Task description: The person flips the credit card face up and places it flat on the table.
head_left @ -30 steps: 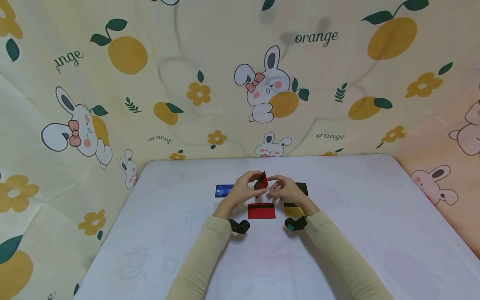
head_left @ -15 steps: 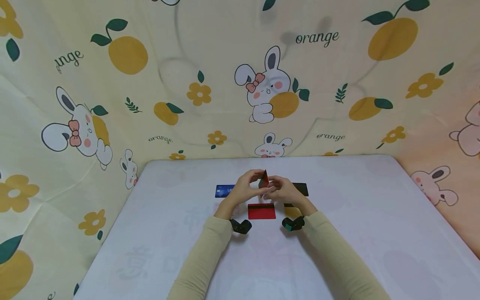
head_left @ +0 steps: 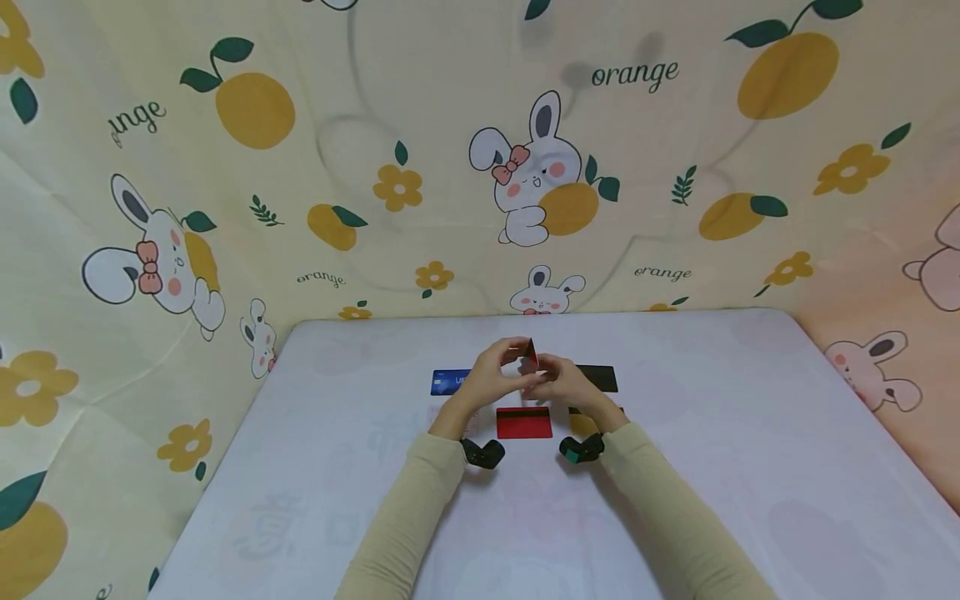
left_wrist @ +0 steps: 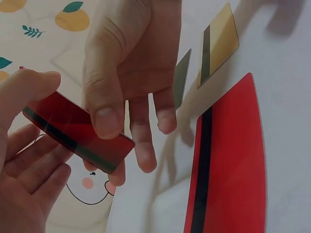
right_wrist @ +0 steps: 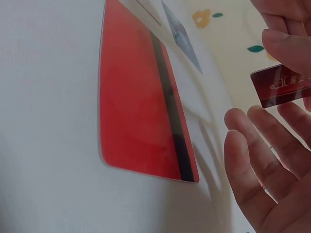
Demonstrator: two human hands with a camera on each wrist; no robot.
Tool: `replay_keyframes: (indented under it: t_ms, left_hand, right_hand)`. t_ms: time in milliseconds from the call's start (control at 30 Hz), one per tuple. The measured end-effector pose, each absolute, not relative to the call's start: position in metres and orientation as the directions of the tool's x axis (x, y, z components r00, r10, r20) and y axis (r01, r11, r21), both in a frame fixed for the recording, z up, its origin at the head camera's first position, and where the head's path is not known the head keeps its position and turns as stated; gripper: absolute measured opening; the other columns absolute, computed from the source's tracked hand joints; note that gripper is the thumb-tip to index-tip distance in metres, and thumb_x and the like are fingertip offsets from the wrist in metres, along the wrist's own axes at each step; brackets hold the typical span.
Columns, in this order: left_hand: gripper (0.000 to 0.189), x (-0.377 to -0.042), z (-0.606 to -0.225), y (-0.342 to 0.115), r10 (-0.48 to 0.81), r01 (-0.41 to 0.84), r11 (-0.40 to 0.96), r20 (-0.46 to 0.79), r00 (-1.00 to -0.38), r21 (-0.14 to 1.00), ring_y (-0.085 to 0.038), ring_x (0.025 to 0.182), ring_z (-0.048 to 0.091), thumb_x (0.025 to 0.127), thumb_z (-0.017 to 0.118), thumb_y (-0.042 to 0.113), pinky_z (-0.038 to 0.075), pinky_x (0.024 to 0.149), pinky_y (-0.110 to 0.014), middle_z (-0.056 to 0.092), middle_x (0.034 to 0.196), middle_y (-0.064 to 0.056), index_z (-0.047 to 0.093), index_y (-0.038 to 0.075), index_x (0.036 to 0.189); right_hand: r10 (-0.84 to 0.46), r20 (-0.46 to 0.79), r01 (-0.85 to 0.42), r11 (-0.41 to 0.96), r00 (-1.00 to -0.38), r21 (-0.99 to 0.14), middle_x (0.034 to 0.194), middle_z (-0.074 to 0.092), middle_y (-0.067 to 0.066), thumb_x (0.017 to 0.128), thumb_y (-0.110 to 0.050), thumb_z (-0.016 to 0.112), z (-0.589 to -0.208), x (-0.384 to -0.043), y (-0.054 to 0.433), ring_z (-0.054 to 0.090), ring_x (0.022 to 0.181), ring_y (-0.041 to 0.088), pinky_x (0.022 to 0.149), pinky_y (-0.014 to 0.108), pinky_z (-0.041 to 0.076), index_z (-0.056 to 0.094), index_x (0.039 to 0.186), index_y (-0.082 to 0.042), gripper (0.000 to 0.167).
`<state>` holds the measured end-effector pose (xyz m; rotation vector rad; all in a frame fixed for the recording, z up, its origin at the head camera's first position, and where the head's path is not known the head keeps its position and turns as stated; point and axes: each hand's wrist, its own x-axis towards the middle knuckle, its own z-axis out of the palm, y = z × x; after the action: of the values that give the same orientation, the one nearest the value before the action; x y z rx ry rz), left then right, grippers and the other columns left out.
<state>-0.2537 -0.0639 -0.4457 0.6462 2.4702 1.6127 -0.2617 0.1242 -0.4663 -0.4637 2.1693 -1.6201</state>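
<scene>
Both hands hold a dark red bank card above the table, tilted up with a black stripe along one edge. My left hand has its thumb and fingers on one end of the card. At the other end, the card is pinched between the thumb and fingers of my right hand. The right wrist view shows light lettering on the card near the right thumb. Below the hands, a bright red card lies striped side up on the white table.
A blue card lies behind my left hand, and a black card behind my right. Under the right wrist is a gold card, partly covered. A pale card shows near the blue one. Patterned cloth hangs beyond the table.
My right hand has moved left and its fingers have come onto the card. The held card has turned more edge-on and shifted slightly right. The cards on the table have not moved.
</scene>
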Motion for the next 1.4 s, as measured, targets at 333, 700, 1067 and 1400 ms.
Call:
replay_keyframes:
  t_ms: [333,700,1067,1400]
  left_hand:
    - [0.067,-0.253,-0.445,-0.065,0.412,0.29,0.327,0.141,-0.9,0.899,-0.032,0.132,0.051,0.083,0.075,0.019,0.04,0.11,-0.049,0.051,0.14,-0.014,0.044,0.009,0.141]
    - [0.071,-0.252,-0.442,-0.064,0.412,0.341,0.344,0.186,-0.892,0.875,-0.028,0.131,0.051,0.083,0.075,0.019,0.042,0.111,-0.042,0.052,0.14,-0.013,0.04,0.01,0.144]
    - [0.063,-0.25,-0.435,-0.063,0.412,0.388,0.335,0.236,-0.88,0.859,-0.027,0.126,0.053,0.085,0.073,0.016,0.044,0.109,-0.041,0.053,0.134,-0.015,0.045,0.007,0.14]
    - [0.058,-0.251,-0.436,-0.066,0.411,0.409,0.332,0.259,-0.874,0.85,-0.028,0.122,0.055,0.085,0.072,0.015,0.044,0.108,-0.041,0.055,0.131,-0.015,0.048,0.005,0.137]
  right_hand:
    - [-0.511,-0.085,-0.045,0.238,-0.856,-0.97,0.115,0.065,0.024,0.086,-0.008,0.066,-0.469,-0.262,0.126,0.067,0.082,0.009,0.078,0.037,0.058,0.047,0.135,0.004,0.054]
    - [-0.492,-0.09,-0.045,0.256,-0.866,-0.965,0.125,0.061,0.026,0.086,-0.01,0.067,-0.471,-0.263,0.127,0.067,0.082,0.009,0.076,0.033,0.057,0.048,0.136,0.0,0.054]
    - [-0.464,-0.085,-0.07,0.308,-0.882,-0.949,0.122,0.061,0.023,0.086,-0.01,0.067,-0.47,-0.263,0.126,0.06,0.086,0.013,0.078,0.025,0.054,0.049,0.135,0.002,0.054]
    - [-0.487,-0.121,-0.034,0.299,-0.865,-0.954,0.119,0.06,0.03,0.087,-0.008,0.066,-0.471,-0.263,0.126,0.063,0.086,0.01,0.079,0.027,0.056,0.044,0.139,0.003,0.057]
